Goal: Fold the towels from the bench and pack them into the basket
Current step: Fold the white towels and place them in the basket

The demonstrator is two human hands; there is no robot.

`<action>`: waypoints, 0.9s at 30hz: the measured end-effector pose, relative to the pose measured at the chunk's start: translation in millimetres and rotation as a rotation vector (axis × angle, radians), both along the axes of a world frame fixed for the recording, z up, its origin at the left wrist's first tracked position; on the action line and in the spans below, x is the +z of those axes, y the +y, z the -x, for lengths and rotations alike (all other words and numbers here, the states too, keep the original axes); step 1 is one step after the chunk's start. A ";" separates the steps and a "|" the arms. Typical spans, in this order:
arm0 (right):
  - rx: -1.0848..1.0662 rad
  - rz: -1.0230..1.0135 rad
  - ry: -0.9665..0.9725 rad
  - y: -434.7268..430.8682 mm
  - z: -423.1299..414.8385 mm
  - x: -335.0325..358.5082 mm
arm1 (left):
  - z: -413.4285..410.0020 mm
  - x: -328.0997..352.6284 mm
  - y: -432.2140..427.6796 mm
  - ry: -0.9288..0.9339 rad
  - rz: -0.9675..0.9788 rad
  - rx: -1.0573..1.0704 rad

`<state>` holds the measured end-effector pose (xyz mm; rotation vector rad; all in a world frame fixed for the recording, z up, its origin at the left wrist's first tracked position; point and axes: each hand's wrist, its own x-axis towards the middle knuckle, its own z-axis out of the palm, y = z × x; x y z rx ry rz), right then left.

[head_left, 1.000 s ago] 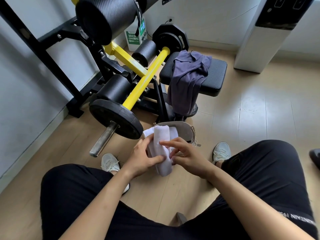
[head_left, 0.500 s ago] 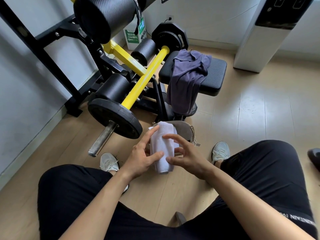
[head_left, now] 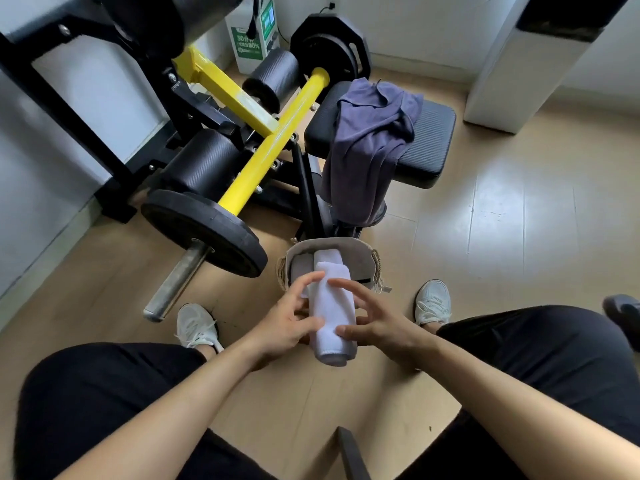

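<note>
I hold a rolled white towel [head_left: 332,313] between my knees, above the floor and just in front of the basket [head_left: 362,259]; its far end overlaps the basket's opening. My left hand [head_left: 287,323] grips the roll from the side, thumb pressed across its front and fingers tucked behind. My right hand [head_left: 377,323] is loosely spread, with the thumb tip touching the roll's lower end and the forefinger arched over the top. Something grey lies inside the basket. A purple towel [head_left: 367,143] hangs crumpled over the edge of the black padded surface [head_left: 429,143] beyond.
</note>
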<state>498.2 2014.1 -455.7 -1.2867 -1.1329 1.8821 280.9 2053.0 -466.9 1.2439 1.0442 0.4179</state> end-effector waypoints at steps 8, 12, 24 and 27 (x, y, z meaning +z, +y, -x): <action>0.022 -0.063 -0.293 70.3 -24.3 -64.3 | -35.0 -67.0 61.1 0.046 0.068 -0.077; 0.081 -0.062 -0.343 105.1 -42.2 -105.4 | -48.5 -108.2 98.1 0.054 0.079 -0.085; 0.149 0.003 -0.869 165.5 -103.8 -215.3 | -115.5 -237.9 167.1 0.248 0.088 0.044; 0.115 0.012 -0.858 164.0 -104.1 -231.1 | -129.7 -253.1 165.1 0.281 0.045 0.027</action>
